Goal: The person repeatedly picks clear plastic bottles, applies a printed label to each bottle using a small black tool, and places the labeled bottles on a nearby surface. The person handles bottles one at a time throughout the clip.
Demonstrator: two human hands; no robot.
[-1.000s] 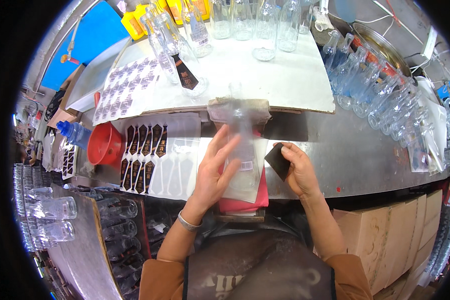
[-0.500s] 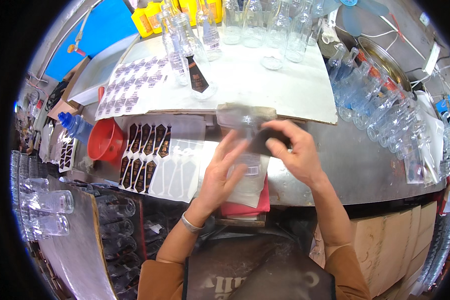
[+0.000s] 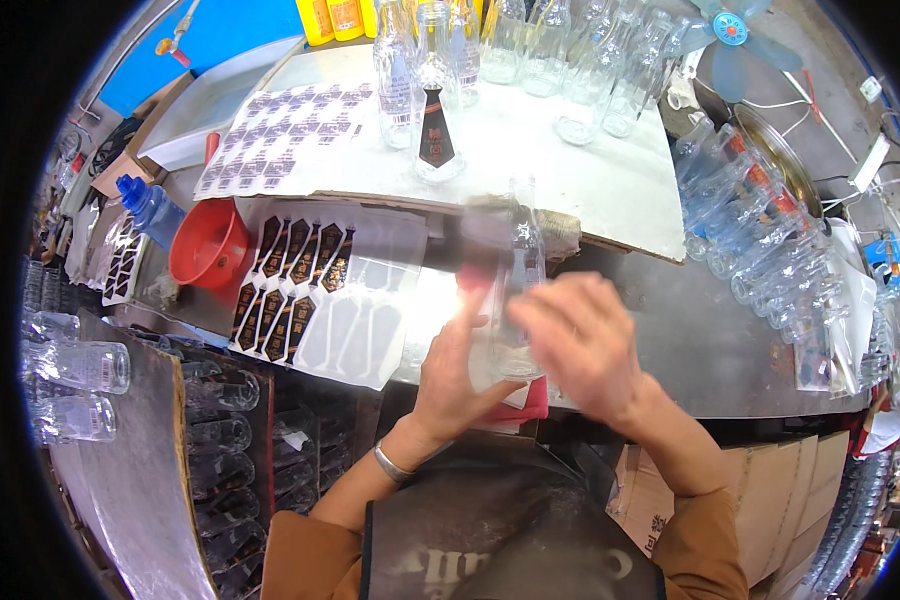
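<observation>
i have both hands at one clear glass bottle [image 3: 527, 245]; its base end lies between them and its neck points away from me. my left hand [image 3: 458, 372] is cupped at the bottle's lower left side, thumb and fingers spread apart, thumb near the base; i cannot tell whether it bears any weight. my right hand [image 3: 582, 345] is at the bottle's right side, fingers curled and blurred; i cannot tell how tightly they close or whether they hold anything. a dark smear shows just beyond my left fingertips, too blurred to identify.

beyond the grip: a folded cloth pad [image 3: 562, 236] at the near edge of a white board [image 3: 530, 155]. on the board, ahead and to the left, stands a bottle with a black tie-shaped label [image 3: 435, 140]; more clear bottles stand farther off.

left of the grip: a backing sheet [image 3: 402, 335], part covered with black tie-shaped labels; past it, a red basin [image 3: 210, 250]. below the grip: a red cloth [image 3: 536, 402], partly hidden. right of the grip: bare metal tabletop [image 3: 680, 350], then rows of clear bottles.
</observation>
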